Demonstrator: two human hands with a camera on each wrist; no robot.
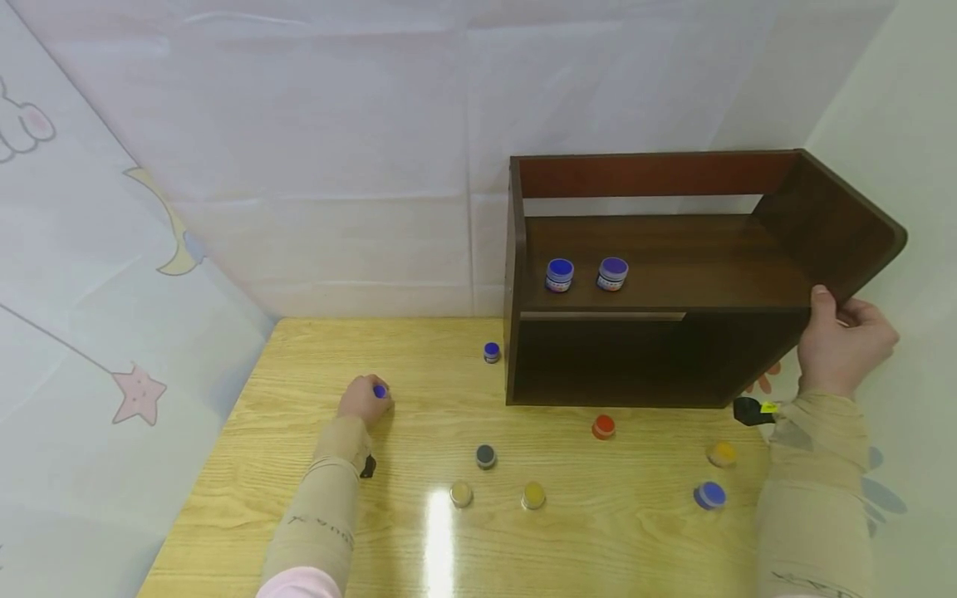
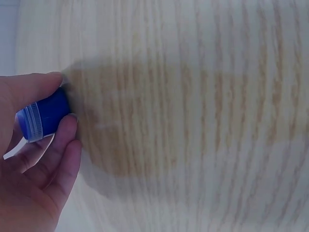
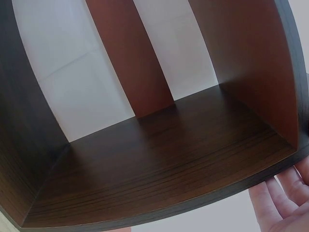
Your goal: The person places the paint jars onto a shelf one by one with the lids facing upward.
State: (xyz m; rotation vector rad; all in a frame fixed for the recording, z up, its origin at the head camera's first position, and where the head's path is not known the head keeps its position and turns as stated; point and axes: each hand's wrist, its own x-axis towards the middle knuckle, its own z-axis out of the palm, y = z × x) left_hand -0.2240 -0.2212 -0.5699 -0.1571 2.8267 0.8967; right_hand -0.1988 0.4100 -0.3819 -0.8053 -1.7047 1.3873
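Note:
My left hand (image 1: pixel 362 400) is low over the left part of the table and pinches a small blue-lidded jar (image 1: pixel 380 391). In the left wrist view, thumb and fingers surround the jar (image 2: pixel 52 113), which lies tilted in the grasp against the wood-grain top. Over on the right, my right hand (image 1: pixel 843 345) grips the front edge of the dark brown shelf unit's (image 1: pixel 695 253) right side panel. Its fingertips are out of sight behind the panel in the head view; the right wrist view has fingers (image 3: pixel 287 193) along the panel's outer side. A blue jar (image 1: pixel 559 276) and a purple-blue jar (image 1: pixel 612 274) stand on the upper shelf.
On the table (image 1: pixel 254 498) stand a small blue jar (image 1: pixel 491 353) by the shelf, a red jar (image 1: pixel 603 427), a dark jar (image 1: pixel 485 457), two yellowish jars (image 1: pixel 533 496), an orange-yellow jar (image 1: pixel 723 453) and a blue jar (image 1: pixel 709 496). A cloth-covered wall (image 1: pixel 374 249) rises behind.

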